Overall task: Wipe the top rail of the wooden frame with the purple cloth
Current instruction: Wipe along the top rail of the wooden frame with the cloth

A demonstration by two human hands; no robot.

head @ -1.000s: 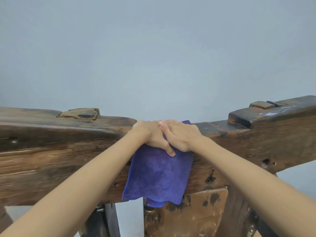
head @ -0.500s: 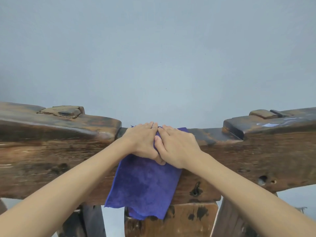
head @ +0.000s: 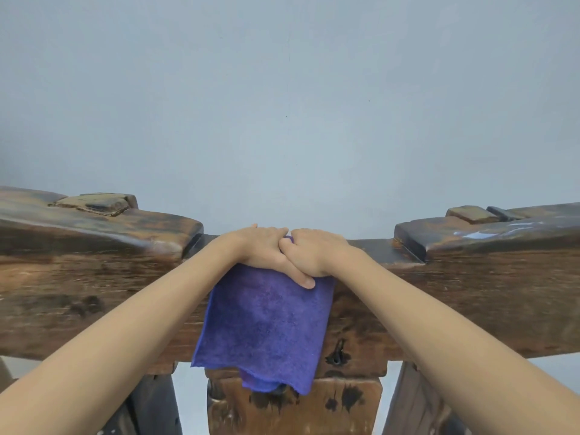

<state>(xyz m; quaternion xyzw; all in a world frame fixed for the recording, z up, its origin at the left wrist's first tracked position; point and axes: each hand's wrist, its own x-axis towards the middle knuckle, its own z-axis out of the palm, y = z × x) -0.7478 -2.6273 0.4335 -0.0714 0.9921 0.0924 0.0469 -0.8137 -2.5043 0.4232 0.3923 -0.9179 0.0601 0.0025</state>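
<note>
- Purple cloth (head: 263, 321): draped over the top rail (head: 370, 246) of the wooden frame (head: 470, 302), in the lowered middle section between two raised end blocks. Most of the cloth hangs down the near face of the beam; its lower edge reaches past the beam's underside, in front of the centre post (head: 345, 403).
- Left hand (head: 260, 249): palm down on the cloth at the rail's top edge, fingers laid forward over the top, thumb stretched along the cloth toward the right. Pressing flat rather than gripping.
- Right hand (head: 314, 254): palm down just beside the left, touching it and partly overlapping its thumb. Fingers bend over the rail; whether they pinch the cloth underneath, cannot tell. A small bit of purple shows between the two hands.
- Both forearms reach in from the lower corners.
- Left raised block (head: 131, 227): carries a worn wooden peg (head: 94, 204) set into its top.
- Right raised block (head: 470, 233): carries a squarish peg (head: 472, 214) and pale streaks on its surface.
- Background: plain grey wall (head: 288, 89).
</note>
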